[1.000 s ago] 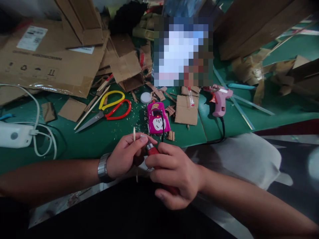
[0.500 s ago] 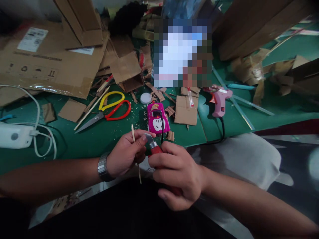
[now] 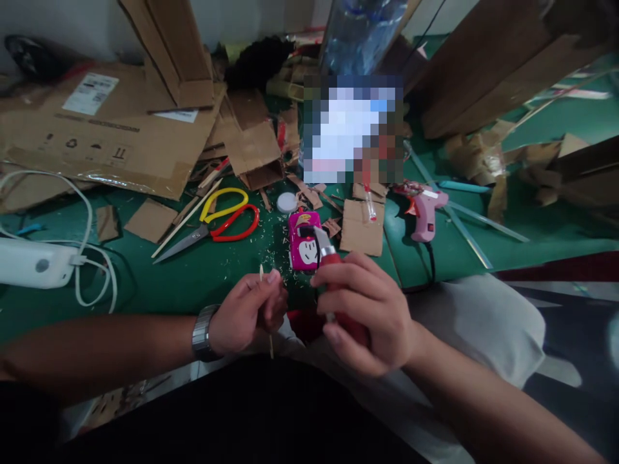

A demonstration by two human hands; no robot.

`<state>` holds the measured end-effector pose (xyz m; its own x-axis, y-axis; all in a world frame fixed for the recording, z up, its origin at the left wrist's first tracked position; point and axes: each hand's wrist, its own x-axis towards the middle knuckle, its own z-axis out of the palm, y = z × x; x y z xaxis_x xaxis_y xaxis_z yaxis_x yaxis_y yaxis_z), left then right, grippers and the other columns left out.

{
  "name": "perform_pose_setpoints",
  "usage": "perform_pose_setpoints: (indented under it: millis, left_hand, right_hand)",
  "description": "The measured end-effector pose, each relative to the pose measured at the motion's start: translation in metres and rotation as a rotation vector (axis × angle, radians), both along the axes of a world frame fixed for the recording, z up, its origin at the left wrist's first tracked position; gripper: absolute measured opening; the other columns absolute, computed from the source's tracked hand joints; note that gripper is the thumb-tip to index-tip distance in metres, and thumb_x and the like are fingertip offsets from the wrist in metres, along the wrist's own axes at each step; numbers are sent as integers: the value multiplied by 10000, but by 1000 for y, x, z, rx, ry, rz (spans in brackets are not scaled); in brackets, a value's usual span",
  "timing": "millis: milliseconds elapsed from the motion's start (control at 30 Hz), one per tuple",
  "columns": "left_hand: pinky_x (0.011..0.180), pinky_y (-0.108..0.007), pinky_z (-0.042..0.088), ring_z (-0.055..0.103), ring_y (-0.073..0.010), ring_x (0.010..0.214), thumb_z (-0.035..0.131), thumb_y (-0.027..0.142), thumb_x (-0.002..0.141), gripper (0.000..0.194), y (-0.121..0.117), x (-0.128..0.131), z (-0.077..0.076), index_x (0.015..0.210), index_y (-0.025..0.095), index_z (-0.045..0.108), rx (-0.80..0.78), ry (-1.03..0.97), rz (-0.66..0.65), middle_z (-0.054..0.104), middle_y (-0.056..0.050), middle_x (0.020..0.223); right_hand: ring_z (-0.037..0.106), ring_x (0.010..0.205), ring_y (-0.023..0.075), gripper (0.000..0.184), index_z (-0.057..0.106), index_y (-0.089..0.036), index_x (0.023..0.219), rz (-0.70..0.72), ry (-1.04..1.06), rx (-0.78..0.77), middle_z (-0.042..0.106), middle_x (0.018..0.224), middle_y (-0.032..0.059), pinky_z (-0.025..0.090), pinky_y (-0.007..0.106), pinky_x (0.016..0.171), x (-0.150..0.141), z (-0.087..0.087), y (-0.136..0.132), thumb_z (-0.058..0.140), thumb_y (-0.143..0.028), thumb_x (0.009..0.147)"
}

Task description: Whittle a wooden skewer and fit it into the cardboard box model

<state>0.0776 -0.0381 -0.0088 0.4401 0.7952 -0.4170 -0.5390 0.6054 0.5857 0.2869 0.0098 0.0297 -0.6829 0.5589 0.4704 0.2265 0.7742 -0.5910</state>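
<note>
My left hand (image 3: 251,310) is closed round a thin wooden stick (image 3: 271,347), whose pointed tip sticks up past the thumb. In my right hand (image 3: 370,309) is a knife (image 3: 331,256) with a red handle and a short metal blade pointing up and to the left. The blade is apart from the stick and overlaps the view of a pink power socket (image 3: 300,257), which has a black cable plugged in. Small pale shavings (image 3: 278,248) lie scattered on the green table (image 3: 193,290) around the socket.
Scissors (image 3: 227,222) with yellow and red handles lie at the left, near a white power strip (image 3: 33,263). A pink glue gun (image 3: 424,214) and clear glue sticks (image 3: 467,233) are at the right. Cardboard boxes (image 3: 97,151) and scraps (image 3: 363,229) fill the back. A large clear bottle (image 3: 360,38) stands behind.
My right hand has moved the knife up and to the right, away from the stick. My left hand still grips the stick, its fingers more curled. The view has tilted up slightly.
</note>
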Motion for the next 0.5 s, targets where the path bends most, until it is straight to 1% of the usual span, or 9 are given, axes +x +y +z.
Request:
perform_pose_setpoints:
  millis: [33, 100, 167, 200, 267, 333, 367, 400, 500]
  left_hand:
    - [436, -200, 249, 322, -61, 440, 597, 561, 943, 583, -1, -1, -2, 544, 167, 440, 34, -23, -22, 359, 48, 498]
    - [452, -205, 276, 344, -66, 459, 579, 542, 962, 525, -3, -2, -6, 609, 163, 494, 84, -36, -70, 392, 43, 533]
    - [457, -203, 266, 297, -59, 458, 549, 491, 991, 416, -4, -3, -8, 734, 163, 568, 84, -67, -115, 349, 66, 559]
    - [461, -200, 258, 270, -56, 462, 546, 466, 995, 361, -4, -4, -8, 798, 167, 588, 73, -87, -129, 319, 78, 572]
    - [475, -194, 251, 244, -54, 480, 574, 422, 978, 260, -3, -3, -8, 901, 176, 605, 46, -120, -135, 287, 87, 603]
    - [490, -193, 262, 253, -52, 499, 597, 377, 949, 199, -1, -2, -8, 960, 179, 611, 17, -135, -123, 310, 81, 633]
    - [497, -193, 270, 261, -50, 503, 588, 353, 945, 181, -1, -2, -8, 977, 177, 616, 3, -134, -116, 326, 77, 645]
    - [502, -194, 280, 269, -48, 505, 565, 334, 950, 174, 0, -2, -8, 983, 173, 621, -10, -131, -108, 339, 72, 654]
    - [500, -191, 286, 284, -43, 501, 483, 331, 995, 225, -1, -2, -8, 966, 162, 630, -32, -101, -109, 355, 62, 667]
  right_hand:
    - [631, 911, 213, 110, 623, -182, 906, -39, -23, -6, 681, 1028, 97, 474, 382, 788, 3, 3, 4, 553, -266, 893]
    - [633, 945, 226, 101, 633, -180, 928, -122, -73, -19, 677, 1049, 106, 486, 395, 833, 10, 8, 14, 579, -259, 896]
    - [643, 1012, 255, 108, 642, -184, 970, -220, -159, -27, 678, 1062, 109, 485, 430, 896, 19, 10, 25, 602, -262, 906]
    - [647, 1022, 268, 120, 643, -188, 983, -279, -224, -31, 682, 1060, 109, 486, 443, 904, 25, 9, 30, 604, -280, 917]
    - [647, 1033, 302, 181, 647, -201, 1016, -421, -355, -32, 686, 1060, 113, 487, 488, 924, 37, 5, 40, 605, -360, 940]
    - [647, 1010, 322, 310, 640, -209, 1093, -547, -463, -44, 679, 1051, 118, 501, 517, 930, 50, 0, 48, 627, -472, 930]
    - [638, 1060, 330, 361, 622, -210, 1169, -572, -540, -71, 667, 1107, 128, 496, 526, 975, 56, -3, 51, 626, -483, 932]
    - [633, 1079, 337, 404, 612, -207, 1204, -591, -582, -76, 658, 1124, 133, 491, 534, 1003, 61, -6, 53, 637, -497, 922]
    - [626, 1117, 350, 452, 612, -207, 1233, -641, -645, -103, 640, 1161, 140, 507, 527, 1008, 70, -10, 57, 634, -525, 912]
